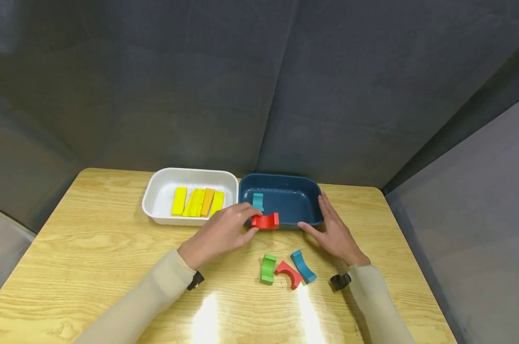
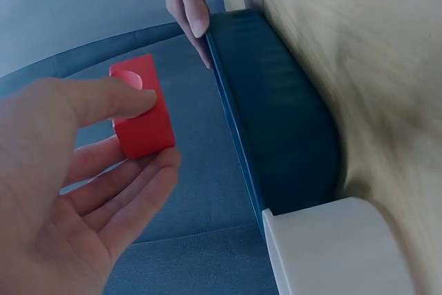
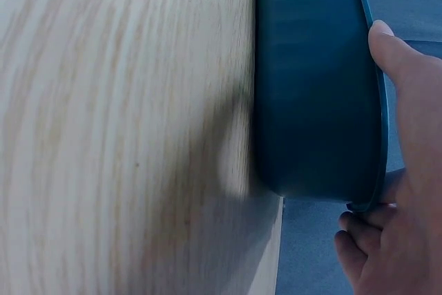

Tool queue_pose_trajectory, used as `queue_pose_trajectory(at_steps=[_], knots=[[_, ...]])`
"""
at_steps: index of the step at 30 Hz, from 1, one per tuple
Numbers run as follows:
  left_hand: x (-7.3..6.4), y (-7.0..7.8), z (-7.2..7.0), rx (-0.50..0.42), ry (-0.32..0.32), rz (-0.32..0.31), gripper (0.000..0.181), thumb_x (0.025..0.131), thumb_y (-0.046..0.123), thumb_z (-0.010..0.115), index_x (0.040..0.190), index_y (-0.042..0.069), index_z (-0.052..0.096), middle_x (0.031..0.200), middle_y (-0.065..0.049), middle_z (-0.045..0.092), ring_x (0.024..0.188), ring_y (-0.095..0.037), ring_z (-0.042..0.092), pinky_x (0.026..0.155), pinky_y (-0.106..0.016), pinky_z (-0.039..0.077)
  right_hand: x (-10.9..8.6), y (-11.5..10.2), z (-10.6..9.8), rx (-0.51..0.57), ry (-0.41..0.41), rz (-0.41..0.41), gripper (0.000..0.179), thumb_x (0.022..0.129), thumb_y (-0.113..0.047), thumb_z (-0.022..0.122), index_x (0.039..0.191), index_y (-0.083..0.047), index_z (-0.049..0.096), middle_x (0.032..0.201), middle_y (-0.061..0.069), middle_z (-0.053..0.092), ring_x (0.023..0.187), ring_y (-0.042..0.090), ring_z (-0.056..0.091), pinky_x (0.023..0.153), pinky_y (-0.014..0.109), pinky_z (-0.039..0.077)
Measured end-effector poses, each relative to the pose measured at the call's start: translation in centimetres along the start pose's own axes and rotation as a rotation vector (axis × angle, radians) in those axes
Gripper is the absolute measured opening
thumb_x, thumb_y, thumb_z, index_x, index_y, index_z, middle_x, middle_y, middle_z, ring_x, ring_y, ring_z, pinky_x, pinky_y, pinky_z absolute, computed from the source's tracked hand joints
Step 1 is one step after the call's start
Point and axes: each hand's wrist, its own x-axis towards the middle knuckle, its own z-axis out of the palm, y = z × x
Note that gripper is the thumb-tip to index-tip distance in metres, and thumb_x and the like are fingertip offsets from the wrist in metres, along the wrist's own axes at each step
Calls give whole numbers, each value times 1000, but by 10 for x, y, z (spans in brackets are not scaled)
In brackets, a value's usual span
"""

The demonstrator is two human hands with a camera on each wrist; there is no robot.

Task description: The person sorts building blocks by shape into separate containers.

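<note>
My left hand point(image 1: 225, 231) pinches a red arch block point(image 1: 265, 221) between thumb and fingers, above the front rim of the dark blue container point(image 1: 285, 222). In the left wrist view the red block point(image 2: 146, 119) is clear of the container wall. A teal block point(image 1: 258, 201) lies inside the container at its left. My right hand point(image 1: 338, 238) touches the container's front right corner, its fingers fairly straight along the right rim and its thumb point(image 3: 390, 50) on the front rim. Nearer me on the table lie a green arch block point(image 1: 267, 269), another red arch block point(image 1: 288, 274) and a blue arch block point(image 1: 303, 266).
Against the blue container's left end stands a white container point(image 1: 160, 191) with several yellow blocks point(image 1: 196, 202) and an orange-yellow block point(image 1: 207, 202). Both sit near the back edge of the wooden table point(image 1: 91, 239). A dark grey curtain point(image 1: 190, 95) rises behind.
</note>
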Motion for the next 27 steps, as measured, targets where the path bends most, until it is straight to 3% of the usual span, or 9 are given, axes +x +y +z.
queue_pose_trajectory(at_steps=[5,14,27], knots=[[16,-7,5,38,-3,-15,35,95,17,82,128,7,75,119,-8,75,94,-19,68,86,-28,64,0,0,0,3,-3,4,116,95,-76,62,174,-12,6,182,5,-2,164,43,16,125,71,26],[37,-17,22,121,50,-26,36,94,19,81,127,5,74,115,-10,72,90,-20,66,77,-26,63,0,-1,0,-2,-9,13,116,96,-77,61,174,-12,6,181,4,-3,163,44,16,125,71,26],[58,-30,39,124,11,-75,35,94,19,78,125,5,74,109,-7,71,86,-18,62,75,-25,60,0,-2,-1,-6,-14,23,116,96,-77,61,174,-12,4,181,4,-4,163,45,16,125,71,25]])
